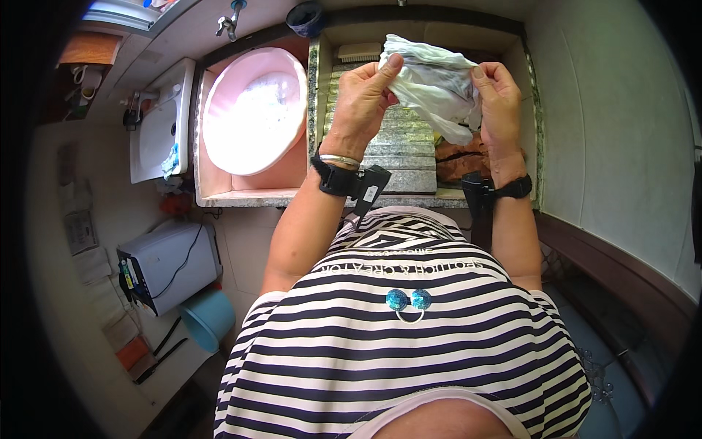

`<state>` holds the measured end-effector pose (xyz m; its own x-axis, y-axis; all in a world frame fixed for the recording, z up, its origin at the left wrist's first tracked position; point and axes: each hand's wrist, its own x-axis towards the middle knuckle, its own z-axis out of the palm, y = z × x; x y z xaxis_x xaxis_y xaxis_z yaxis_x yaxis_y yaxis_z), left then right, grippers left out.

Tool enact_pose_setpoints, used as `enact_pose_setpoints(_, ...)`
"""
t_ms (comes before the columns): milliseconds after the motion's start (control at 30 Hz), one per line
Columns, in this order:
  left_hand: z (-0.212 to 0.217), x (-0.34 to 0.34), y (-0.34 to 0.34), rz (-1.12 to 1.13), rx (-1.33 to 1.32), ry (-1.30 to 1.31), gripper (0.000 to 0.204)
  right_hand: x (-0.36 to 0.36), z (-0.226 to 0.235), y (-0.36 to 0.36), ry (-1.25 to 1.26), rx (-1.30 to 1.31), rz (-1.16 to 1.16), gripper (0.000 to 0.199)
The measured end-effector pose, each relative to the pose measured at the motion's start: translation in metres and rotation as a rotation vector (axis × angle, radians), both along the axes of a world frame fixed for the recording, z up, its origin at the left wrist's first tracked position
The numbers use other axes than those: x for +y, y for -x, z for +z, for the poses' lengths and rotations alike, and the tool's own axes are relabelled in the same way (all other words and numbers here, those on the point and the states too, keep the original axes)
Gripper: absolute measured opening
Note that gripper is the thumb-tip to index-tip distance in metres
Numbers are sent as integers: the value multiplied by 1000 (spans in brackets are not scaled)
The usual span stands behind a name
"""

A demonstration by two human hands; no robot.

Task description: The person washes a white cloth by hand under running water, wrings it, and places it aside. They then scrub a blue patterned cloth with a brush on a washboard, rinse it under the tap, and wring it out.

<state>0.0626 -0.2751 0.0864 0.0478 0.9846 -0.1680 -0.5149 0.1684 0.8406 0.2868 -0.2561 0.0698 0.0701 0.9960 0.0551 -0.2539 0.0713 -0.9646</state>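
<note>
A bunched white cloth (442, 84) with a greyish patch is stretched between my two hands, above a ribbed stone washboard (395, 161). My left hand (363, 95) pinches its left end, thumb on top. At the other end, my right hand (497, 99) grips the fabric between thumb and fingers. The cloth's lower part hangs loose between them. What kind of garment it is, I cannot make out. Under my right hand, a reddish-brown wet heap or surface (464, 161) shows in the basin, partly hidden by the cloth.
A large pink tub (219, 124) stands in the left basin. A scrub brush (360, 52) lies at the washboard's far end, and a dark blue bowl (305, 20) sits on the back ledge near a tap (228, 28). Left are a white sink (157, 143) and a light blue bucket (208, 320).
</note>
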Motion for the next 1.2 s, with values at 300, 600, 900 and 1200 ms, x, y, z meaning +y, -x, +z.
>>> enact_pose_setpoints(300, -9, 1, 22, 233, -72, 3, 27, 11, 3, -81, 68, 291, -313, 19)
enact_pose_setpoints(600, 16, 9, 8, 189, -57, -88, 30, 9, -13, -82, 109, 274, -148, 36)
enact_pose_setpoints(900, -2, -23, -42, -377, -164, 65, 31, -28, -28, 4, 397, 343, 302, 38)
enact_pose_setpoints(1200, -42, -37, 29, 207, 74, 391, 25, -21, -16, 1, 138, -228, -118, 30)
